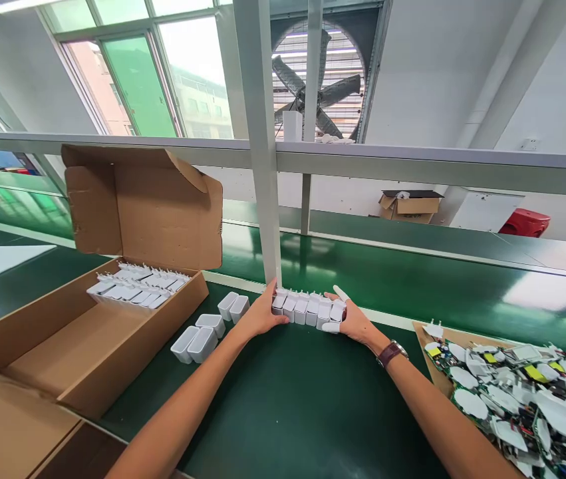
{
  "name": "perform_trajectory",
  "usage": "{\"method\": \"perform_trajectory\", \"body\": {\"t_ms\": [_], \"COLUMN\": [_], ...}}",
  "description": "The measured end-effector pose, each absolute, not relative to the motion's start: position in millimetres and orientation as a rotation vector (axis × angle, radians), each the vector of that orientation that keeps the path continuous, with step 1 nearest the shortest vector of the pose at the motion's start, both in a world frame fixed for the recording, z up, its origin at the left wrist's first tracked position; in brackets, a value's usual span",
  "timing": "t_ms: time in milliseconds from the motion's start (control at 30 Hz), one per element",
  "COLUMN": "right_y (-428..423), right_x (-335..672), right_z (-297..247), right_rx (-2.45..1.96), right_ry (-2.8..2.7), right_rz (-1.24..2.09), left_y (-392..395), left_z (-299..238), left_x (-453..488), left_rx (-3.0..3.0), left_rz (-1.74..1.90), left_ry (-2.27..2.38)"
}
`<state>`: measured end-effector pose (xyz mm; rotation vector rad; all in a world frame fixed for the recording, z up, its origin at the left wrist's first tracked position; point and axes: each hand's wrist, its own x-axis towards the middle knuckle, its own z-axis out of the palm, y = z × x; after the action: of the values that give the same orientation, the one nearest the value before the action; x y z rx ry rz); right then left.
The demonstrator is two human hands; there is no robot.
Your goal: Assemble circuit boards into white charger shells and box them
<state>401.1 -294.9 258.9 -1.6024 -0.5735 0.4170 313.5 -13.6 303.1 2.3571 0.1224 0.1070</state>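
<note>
Plugs [307, 310], white, in one row mid-scene on green bench [312, 406], clamped between the hands: left hand [261, 314] on left end, right hand [356, 324], white covers on two digits, on right end. Five white cases [203, 344] near left hand; farther left, open carton [138, 352], more plugs at far end. Boards [517, 392] heaped on cardboard [432, 366], right.

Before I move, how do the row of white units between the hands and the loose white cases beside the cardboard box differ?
The left hand and right hand grip the ends of the row of white units; neither holds the loose white cases. The row's units form one tight line; the loose cases make a looser cluster. Small prongs show along the row's top; none show on the loose cases. Both are white.
</note>
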Motion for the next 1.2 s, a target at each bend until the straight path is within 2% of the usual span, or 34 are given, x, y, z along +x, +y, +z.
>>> {"method": "perform_trajectory", "body": {"t_ms": [667,867,967,1100,1200], "right_y": [-279,-332,-385,-449,-472], "right_x": [406,408,412,409,396], "right_z": [266,296,324,358,367], "right_rx": [-1.779,-2.206,-2.498,-2.860,-3.071], "right_ry": [-0.722,-0.729,-0.691,-0.554,-0.500], "right_rz": [0.384,0.329,0.280,0.319,0.413], "left_y": [-9,43,64,53,21], "left_z": [310,332,328,333,356], "left_x": [301,288,290,288,278], "left_rx": [2.398,2.849,3.049,3.082,2.925], "left_rz": [0.119,0.604,0.537,0.476,0.784], "left_ry": [0.203,0.145,0.288,0.324,0.209]}}
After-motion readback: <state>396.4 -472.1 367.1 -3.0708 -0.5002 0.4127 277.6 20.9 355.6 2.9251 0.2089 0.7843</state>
